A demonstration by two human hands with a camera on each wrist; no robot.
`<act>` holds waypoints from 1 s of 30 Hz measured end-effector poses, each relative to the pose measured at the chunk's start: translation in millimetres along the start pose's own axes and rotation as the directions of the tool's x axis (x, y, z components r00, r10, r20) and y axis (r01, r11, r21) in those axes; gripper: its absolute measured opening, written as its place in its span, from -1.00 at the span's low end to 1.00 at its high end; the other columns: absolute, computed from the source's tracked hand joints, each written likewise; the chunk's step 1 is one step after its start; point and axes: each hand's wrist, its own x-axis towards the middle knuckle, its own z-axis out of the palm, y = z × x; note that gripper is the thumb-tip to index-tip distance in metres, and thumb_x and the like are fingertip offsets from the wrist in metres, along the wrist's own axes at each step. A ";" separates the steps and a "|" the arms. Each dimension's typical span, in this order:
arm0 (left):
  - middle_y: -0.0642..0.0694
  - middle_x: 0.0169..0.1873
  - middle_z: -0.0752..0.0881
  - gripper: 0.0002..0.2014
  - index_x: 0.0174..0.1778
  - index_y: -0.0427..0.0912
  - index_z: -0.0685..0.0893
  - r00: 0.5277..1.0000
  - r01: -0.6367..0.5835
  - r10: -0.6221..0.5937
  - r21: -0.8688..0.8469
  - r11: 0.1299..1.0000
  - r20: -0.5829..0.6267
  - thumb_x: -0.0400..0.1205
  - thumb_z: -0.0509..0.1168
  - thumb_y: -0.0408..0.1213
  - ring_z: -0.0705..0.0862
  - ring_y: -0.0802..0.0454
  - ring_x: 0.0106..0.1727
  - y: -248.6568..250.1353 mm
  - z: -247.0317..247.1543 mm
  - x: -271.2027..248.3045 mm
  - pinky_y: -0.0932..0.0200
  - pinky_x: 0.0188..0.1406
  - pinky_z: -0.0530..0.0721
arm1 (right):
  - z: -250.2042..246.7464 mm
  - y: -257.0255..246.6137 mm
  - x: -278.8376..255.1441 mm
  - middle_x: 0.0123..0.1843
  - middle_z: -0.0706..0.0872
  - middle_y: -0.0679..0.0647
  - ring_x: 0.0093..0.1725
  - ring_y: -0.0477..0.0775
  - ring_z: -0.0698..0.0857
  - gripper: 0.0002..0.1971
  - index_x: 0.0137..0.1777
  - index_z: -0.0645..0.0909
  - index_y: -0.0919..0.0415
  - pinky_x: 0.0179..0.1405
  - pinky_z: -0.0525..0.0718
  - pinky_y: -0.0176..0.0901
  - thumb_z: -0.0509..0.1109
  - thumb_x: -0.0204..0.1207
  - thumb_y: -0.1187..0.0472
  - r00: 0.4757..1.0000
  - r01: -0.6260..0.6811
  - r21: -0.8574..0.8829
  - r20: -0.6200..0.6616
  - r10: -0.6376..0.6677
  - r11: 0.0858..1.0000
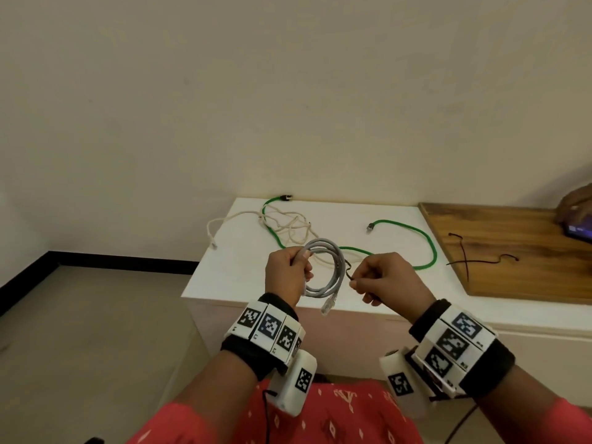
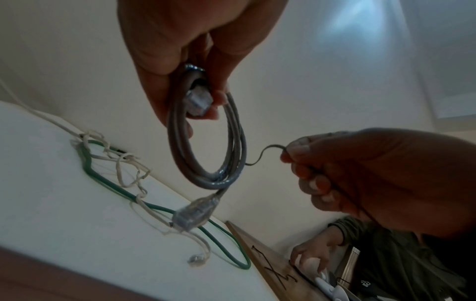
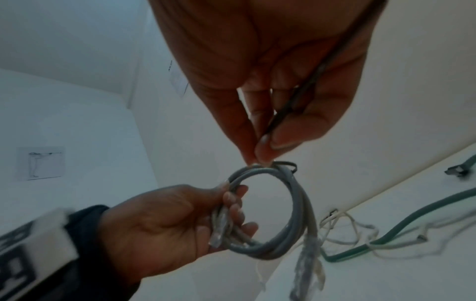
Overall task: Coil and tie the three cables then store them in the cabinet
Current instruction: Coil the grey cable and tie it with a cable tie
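A grey cable [image 1: 333, 267] is wound into a small coil and held up over the white cabinet top [image 1: 237, 283]. My left hand [image 1: 301, 267] grips the coil's left side, with one clear plug [image 2: 198, 99] inside the fist and the other plug [image 1: 328, 305] hanging free. My right hand [image 1: 355, 282] pinches a thin black tie [image 2: 265, 152] at the coil's right side; the tie [image 3: 285, 163] loops round the strands. A green cable [image 1: 419, 235] and a tangled white cable [image 1: 288, 222] lie loose on the cabinet top.
A wooden board [image 1: 528, 274] lies to the right with two more black ties [image 1: 463, 254] on it. At the far right edge, another person's hand [image 1: 576, 203] rests on a phone. The wall stands directly behind the cabinet; floor lies to the left.
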 end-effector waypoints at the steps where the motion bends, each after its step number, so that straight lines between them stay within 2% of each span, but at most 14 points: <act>1: -0.10 -0.55 0.48 -0.72 -0.38 -0.19 0.61 1.000 -0.008 0.008 0.009 1.000 -0.009 0.64 0.17 -0.44 0.45 0.03 -0.54 0.9 -1.1 -0.8 0.11 -0.30 0.52 | 5.3 -1.9 -3.0 -0.49 0.63 0.11 -0.53 0.00 0.60 -0.88 -0.34 0.61 0.28 -0.53 0.58 -0.27 0.40 0.39 0.44 0.999 0.012 0.029 -0.032 -0.011 1.000; 3: -0.10 -0.54 0.48 -0.76 -0.32 -0.26 0.61 0.999 -0.032 0.033 0.039 0.999 -0.033 0.65 0.16 -0.43 0.46 -0.02 -0.49 2.9 -3.9 -2.2 0.13 -0.32 0.53 | 15.7 -5.3 -8.4 -0.50 0.63 0.06 -0.49 0.04 0.62 -0.78 -0.42 0.56 0.14 -0.43 0.61 -0.18 0.40 0.38 0.42 0.985 0.064 0.033 -0.162 -0.058 0.997; 5: -0.10 -0.54 0.49 -0.79 -0.27 -0.31 0.62 0.997 -0.053 0.058 0.074 0.996 -0.059 0.65 0.16 -0.42 0.49 -0.04 -0.47 4.2 -6.9 -2.5 0.11 -0.28 0.55 | 22.6 -7.2 -11.8 -0.49 0.62 0.00 -0.39 0.14 0.65 -0.72 -0.47 0.51 0.04 -0.27 0.67 -0.06 0.41 0.36 0.38 0.946 0.113 -0.013 -0.303 -0.111 0.994; 6: -0.09 -0.54 0.50 -0.80 -0.26 -0.32 0.63 0.995 -0.060 0.066 0.083 0.995 -0.070 0.65 0.17 -0.41 0.49 -0.05 -0.47 4.4 -8.1 -2.1 0.08 -0.25 0.56 | 24.5 -8.0 -13.5 -0.49 0.62 -0.02 -0.35 0.17 0.66 -0.71 -0.48 0.50 0.02 -0.23 0.70 0.01 0.41 0.36 0.36 0.936 0.123 -0.023 -0.330 -0.124 0.992; 8: -0.09 -0.54 0.50 -0.80 -0.24 -0.34 0.63 0.993 -0.063 0.071 0.090 0.994 -0.089 0.65 0.17 -0.40 0.49 -0.05 -0.46 4.1 -10.5 -2.0 0.03 -0.21 0.56 | 29.4 -9.7 -17.0 -0.51 0.61 -0.03 -0.36 0.16 0.64 -0.69 -0.50 0.50 -0.01 -0.22 0.72 0.09 0.41 0.35 0.38 0.947 0.128 -0.010 -0.297 -0.125 0.992; 9: -0.09 -0.54 0.50 -0.80 -0.23 -0.33 0.64 0.993 -0.065 0.073 0.090 0.994 -0.095 0.65 0.17 -0.40 0.49 -0.05 -0.46 4.2 -10.3 -2.2 0.01 -0.20 0.57 | 31.3 -9.9 -18.6 -0.51 0.60 -0.03 -0.39 0.14 0.63 -0.68 -0.50 0.51 -0.01 -0.25 0.72 0.06 0.41 0.35 0.39 0.960 0.117 0.004 -0.256 -0.112 0.993; 11: -0.09 -0.54 0.50 -0.81 -0.22 -0.31 0.65 0.991 -0.074 0.083 0.087 0.993 -0.103 0.65 0.17 -0.39 0.49 -0.03 -0.46 4.7 -10.0 -4.2 -0.02 -0.17 0.60 | 36.2 -10.3 -21.2 -0.51 0.61 0.04 -0.46 0.08 0.60 -0.70 -0.48 0.54 0.04 -0.43 0.65 -0.11 0.39 0.35 0.43 0.981 0.072 0.054 -0.182 -0.062 0.996; 13: -0.08 -0.53 0.50 -0.81 -0.20 -0.30 0.66 0.991 -0.088 0.096 0.084 0.993 -0.097 0.65 0.17 -0.39 0.49 0.00 -0.46 4.9 -8.7 -6.9 -0.04 -0.14 0.63 | 40.4 -8.5 -21.2 -0.49 0.61 0.12 -0.53 0.03 0.57 -0.77 -0.44 0.56 0.18 -0.56 0.52 -0.27 0.37 0.36 0.47 0.991 0.012 0.178 -0.136 0.012 0.984; 16: -0.07 -0.53 0.51 -0.81 -0.19 -0.32 0.67 0.991 -0.106 0.112 0.086 0.991 -0.074 0.64 0.18 -0.39 0.49 0.01 -0.45 2.9 -5.9 -10.9 -0.04 -0.14 0.64 | 44.6 -5.4 -21.1 -0.48 0.60 0.18 -0.59 -0.01 0.53 -0.85 -0.37 0.58 0.35 -0.59 0.49 -0.27 0.34 0.40 0.50 0.991 -0.064 0.381 -0.082 0.103 0.922; 21: -0.08 -0.53 0.55 -0.76 -0.34 -0.26 0.61 0.992 -0.122 0.124 0.101 0.987 -0.014 0.64 0.17 -0.39 0.55 -0.02 -0.44 -0.1 -0.3 -20.1 0.02 -0.18 0.58 | 47.1 -2.6 -21.4 -0.45 0.58 0.18 -0.58 -0.07 0.55 -0.92 -0.24 0.57 0.40 -0.59 0.57 -0.33 0.32 0.47 0.50 0.988 -0.086 0.614 -0.046 0.145 0.785; 24: -0.08 -0.51 0.56 -0.88 -0.08 -0.23 0.64 0.997 -0.082 0.083 0.037 0.996 -0.011 0.63 0.18 -0.41 0.55 -0.01 -0.42 -1.0 2.9 -23.5 -0.07 -0.10 0.62 | 49.6 0.7 -19.1 -0.44 0.58 0.16 -0.55 -0.08 0.58 -0.92 -0.22 0.57 0.38 -0.56 0.59 -0.33 0.32 0.48 0.48 0.987 -0.110 0.659 -0.014 0.159 0.744; 27: -0.08 -0.48 0.57 -0.70 0.30 -0.27 0.47 0.999 -0.021 0.020 -0.024 1.000 -0.036 0.63 0.20 -0.40 0.56 0.02 -0.39 -0.8 4.7 -23.6 -0.12 0.03 0.64 | 51.1 2.3 -18.1 -0.42 0.59 0.16 -0.54 -0.11 0.60 -0.91 -0.21 0.56 0.36 -0.55 0.61 -0.35 0.30 0.49 0.48 0.989 -0.107 0.675 -0.001 0.147 0.730; 28: -0.09 -0.47 0.57 -0.66 0.35 -0.28 0.44 0.999 -0.017 0.015 -0.033 0.999 -0.033 0.63 0.20 -0.40 0.56 0.02 -0.38 0.0 4.5 -22.9 -0.11 0.02 0.64 | 51.3 2.8 -17.8 -0.41 0.59 0.16 -0.54 -0.11 0.60 -0.91 -0.21 0.56 0.36 -0.54 0.61 -0.35 0.30 0.49 0.49 0.991 -0.102 0.677 0.002 0.137 0.729; 30: -0.11 -0.48 0.55 -0.70 0.29 -0.32 0.50 0.999 -0.037 0.037 -0.048 0.998 -0.009 0.64 0.19 -0.43 0.53 0.02 -0.39 3.3 3.1 -22.5 0.00 -0.11 0.63 | 51.4 2.6 -18.2 -0.41 0.59 0.17 -0.54 -0.11 0.60 -0.91 -0.20 0.55 0.37 -0.54 0.61 -0.35 0.29 0.49 0.49 0.993 -0.098 0.681 0.014 0.121 0.726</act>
